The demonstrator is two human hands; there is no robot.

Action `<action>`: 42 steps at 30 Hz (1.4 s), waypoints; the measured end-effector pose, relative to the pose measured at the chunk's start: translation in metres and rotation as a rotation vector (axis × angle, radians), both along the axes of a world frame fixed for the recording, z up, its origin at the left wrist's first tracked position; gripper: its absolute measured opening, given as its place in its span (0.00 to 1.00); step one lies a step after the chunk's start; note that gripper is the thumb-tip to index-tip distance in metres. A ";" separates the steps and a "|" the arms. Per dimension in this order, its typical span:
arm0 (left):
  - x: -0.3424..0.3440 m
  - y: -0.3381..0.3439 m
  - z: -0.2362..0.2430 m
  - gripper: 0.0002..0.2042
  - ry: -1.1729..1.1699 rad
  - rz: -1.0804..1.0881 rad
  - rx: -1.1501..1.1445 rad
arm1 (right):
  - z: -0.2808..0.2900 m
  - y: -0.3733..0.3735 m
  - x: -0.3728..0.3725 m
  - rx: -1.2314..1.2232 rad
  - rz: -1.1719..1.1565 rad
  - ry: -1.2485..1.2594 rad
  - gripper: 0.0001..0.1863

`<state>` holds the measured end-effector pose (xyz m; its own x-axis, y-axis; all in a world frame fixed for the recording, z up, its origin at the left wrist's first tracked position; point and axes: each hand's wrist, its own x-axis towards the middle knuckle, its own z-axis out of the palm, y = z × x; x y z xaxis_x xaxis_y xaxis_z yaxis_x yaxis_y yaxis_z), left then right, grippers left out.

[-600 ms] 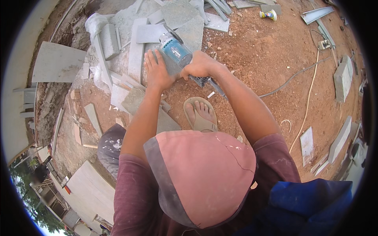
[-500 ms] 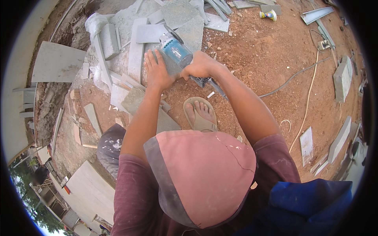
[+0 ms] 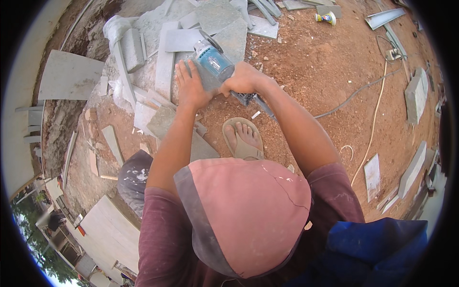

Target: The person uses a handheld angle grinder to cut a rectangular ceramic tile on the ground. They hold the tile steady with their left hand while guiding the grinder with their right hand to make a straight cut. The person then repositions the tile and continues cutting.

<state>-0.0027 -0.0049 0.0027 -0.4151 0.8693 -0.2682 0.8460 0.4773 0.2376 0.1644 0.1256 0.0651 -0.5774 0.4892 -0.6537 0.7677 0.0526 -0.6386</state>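
My right hand (image 3: 243, 79) is closed round the rear of a teal angle grinder (image 3: 214, 62), whose head points away from me. Its cutting disc (image 3: 213, 42) is at the far end, beside a pale flat tile (image 3: 180, 40). Fingers stretched out, my left hand (image 3: 191, 88) lies flat on a grey stone slab (image 3: 206, 79) just left of the grinder body. The left thumb reaches close to the right hand. Part of the slab is hidden under the grinder and hand.
Stone offcuts and a larger grey slab (image 3: 234, 45) lie ahead. The grinder's grey cord (image 3: 356, 94) runs right across reddish soil toward a socket box (image 3: 393, 54). My sandalled foot (image 3: 243, 138) is below the grinder. A small tub (image 3: 326, 18) lies far right.
My hands and the grinder hold almost the same place. A blurred dark shape at the lower left edge has shifted slightly.
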 end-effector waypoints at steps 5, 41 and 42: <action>0.000 -0.001 -0.001 0.71 -0.003 -0.003 0.011 | -0.004 -0.001 0.001 0.011 0.010 -0.025 0.27; -0.002 -0.005 -0.007 0.71 0.010 -0.025 0.055 | -0.002 -0.008 0.009 0.028 -0.009 -0.015 0.28; -0.002 -0.004 -0.007 0.71 0.004 -0.026 0.060 | -0.003 -0.008 0.010 0.027 -0.012 -0.011 0.26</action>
<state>-0.0046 -0.0094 -0.0044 -0.3933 0.8941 -0.2142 0.8587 0.4405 0.2619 0.1747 0.1173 0.0624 -0.5640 0.5141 -0.6462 0.7754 0.0605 -0.6286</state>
